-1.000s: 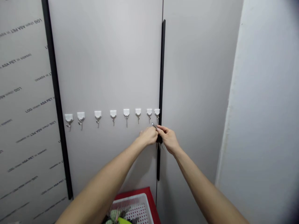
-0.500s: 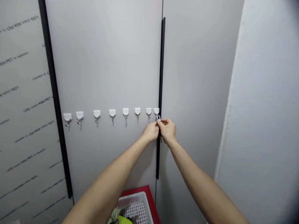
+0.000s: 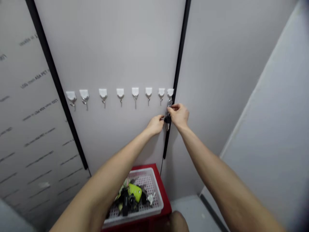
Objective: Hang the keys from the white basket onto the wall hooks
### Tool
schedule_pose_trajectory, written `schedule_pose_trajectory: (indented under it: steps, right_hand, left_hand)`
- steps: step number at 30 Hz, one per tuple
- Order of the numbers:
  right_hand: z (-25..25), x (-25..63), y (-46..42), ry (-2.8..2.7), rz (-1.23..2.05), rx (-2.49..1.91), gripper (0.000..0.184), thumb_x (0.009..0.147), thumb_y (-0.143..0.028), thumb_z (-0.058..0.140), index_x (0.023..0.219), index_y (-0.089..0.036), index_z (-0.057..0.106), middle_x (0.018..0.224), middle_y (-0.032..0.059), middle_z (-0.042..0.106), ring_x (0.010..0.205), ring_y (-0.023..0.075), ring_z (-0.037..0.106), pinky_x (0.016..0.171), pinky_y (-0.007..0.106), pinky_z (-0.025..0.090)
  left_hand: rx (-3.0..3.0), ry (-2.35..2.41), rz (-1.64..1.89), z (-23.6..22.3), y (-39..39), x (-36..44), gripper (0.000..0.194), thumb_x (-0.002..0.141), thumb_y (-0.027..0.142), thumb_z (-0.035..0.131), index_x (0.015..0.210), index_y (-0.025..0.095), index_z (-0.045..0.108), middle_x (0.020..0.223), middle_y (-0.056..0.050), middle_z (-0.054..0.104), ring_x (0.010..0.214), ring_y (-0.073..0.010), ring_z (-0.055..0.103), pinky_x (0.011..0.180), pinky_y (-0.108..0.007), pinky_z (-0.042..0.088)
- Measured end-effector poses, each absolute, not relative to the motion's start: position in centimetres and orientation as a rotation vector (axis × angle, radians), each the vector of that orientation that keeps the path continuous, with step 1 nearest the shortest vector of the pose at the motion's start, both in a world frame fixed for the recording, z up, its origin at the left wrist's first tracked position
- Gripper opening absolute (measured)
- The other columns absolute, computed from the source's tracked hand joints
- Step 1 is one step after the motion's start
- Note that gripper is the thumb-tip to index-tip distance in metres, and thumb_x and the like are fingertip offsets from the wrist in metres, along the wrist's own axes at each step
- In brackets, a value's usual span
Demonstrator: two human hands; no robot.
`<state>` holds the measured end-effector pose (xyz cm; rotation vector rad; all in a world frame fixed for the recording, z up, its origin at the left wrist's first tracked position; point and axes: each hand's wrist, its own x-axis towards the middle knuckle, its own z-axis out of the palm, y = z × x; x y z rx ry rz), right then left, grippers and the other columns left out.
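A bunch of keys [image 3: 167, 120] with a black head and metal parts hangs below the rightmost white hook [image 3: 170, 92], in front of a black door handle strip. My right hand [image 3: 179, 114] pinches the upper metal ring or clip of the bunch with thumb and forefinger. The clip reaches up to the hook, but whether it is looped over it is hard to see. My left hand [image 3: 155, 124] is on the left side, its thumb and forefinger at the edge of the black key head.
Several more white hooks [image 3: 120, 92] run in a row to the left on the grey door panel [image 3: 111, 42]. Below, a white perforated basket [image 3: 158, 206] holds a lime-green key case [image 3: 135, 192] and dark items, on a red stand [image 3: 166, 203]. A white wall stands at right.
The view has tilted down, showing more of the basket. My hands have drawn slightly apart, and the keys between them now show more, hanging just under the last hook.
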<state>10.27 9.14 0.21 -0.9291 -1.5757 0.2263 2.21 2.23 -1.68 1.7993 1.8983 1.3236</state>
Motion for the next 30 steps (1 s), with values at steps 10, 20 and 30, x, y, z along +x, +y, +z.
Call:
schedule_pose_trajectory:
  steps: [10, 20, 30]
  right_hand:
    - [-10.9, 11.0, 3.3, -2.125, 0.447, -0.680, 0.015, 0.062, -0.020, 0.045, 0.070, -0.013, 0.055, 0.064, 0.0023, 0.056, 0.056, 0.0094, 0.048, 0.056, 0.022, 0.038]
    - [-20.5, 10.7, -2.3, -3.139, 0.246, -0.560, 0.022, 0.059, -0.023, 0.049, 0.079, -0.017, 0.058, 0.082, 0.0080, 0.059, 0.083, 0.0206, 0.047, 0.073, 0.033, 0.029]
    - [-21.8, 9.9, -2.8, -3.137, 0.215, -0.728, 0.018, 0.066, -0.024, 0.041, 0.072, -0.018, 0.057, 0.073, 0.0063, 0.060, 0.076, 0.0177, 0.050, 0.071, 0.031, 0.027]
  left_hand:
    - [1.681, 1.966, 1.062, -16.2, -6.6, -1.8, 0.029, 0.070, 0.019, 0.035, 0.092, 0.012, 0.051, 0.093, -0.007, 0.056, 0.084, -0.0129, 0.050, 0.076, -0.024, 0.037]
    - [2.027, 2.140, 0.506, -21.9, -11.5, -2.3, 0.020, 0.068, 0.024, 0.039, 0.080, 0.019, 0.054, 0.084, -0.003, 0.058, 0.083, -0.0175, 0.048, 0.078, -0.035, 0.030]
    - [1.975, 2.164, 0.540, -22.5, -12.0, -2.7, 0.020, 0.066, 0.020, 0.037, 0.078, 0.021, 0.052, 0.085, -0.001, 0.057, 0.085, -0.0152, 0.046, 0.082, -0.035, 0.024]
